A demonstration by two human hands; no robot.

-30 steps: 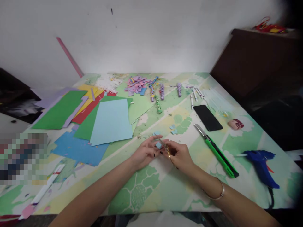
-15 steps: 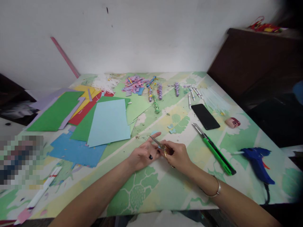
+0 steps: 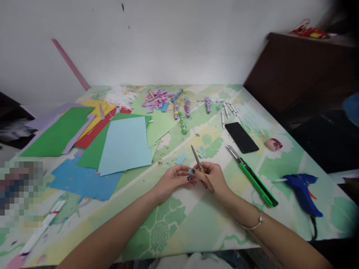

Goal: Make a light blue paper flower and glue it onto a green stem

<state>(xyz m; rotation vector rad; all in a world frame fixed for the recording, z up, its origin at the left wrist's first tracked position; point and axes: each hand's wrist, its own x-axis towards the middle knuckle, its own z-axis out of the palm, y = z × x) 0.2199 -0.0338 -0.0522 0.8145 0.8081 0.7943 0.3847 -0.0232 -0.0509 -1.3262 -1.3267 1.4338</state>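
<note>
Small gold-handled scissors are gripped in my right hand, blades pointing up and away over the table. My left hand is close beside it, thumb and fingers pinched together. A tiny piece of light blue paper shows between the fingertips of the two hands; my left fingers appear to hold it. Just beyond the hands, a light blue paper scrap lies on the tablecloth. Smaller light blue cut-outs lie to its right.
Left are light blue sheet, green sheet and blue sheet. Right are a black phone, green utility knife, blue glue gun. Behind lie paper strips, decorated rolled tubes and markers.
My left hand has turned from palm-up with spread fingers to a pinch. The scissors have swung from pointing left to pointing up and away. The view has shifted slightly.
</note>
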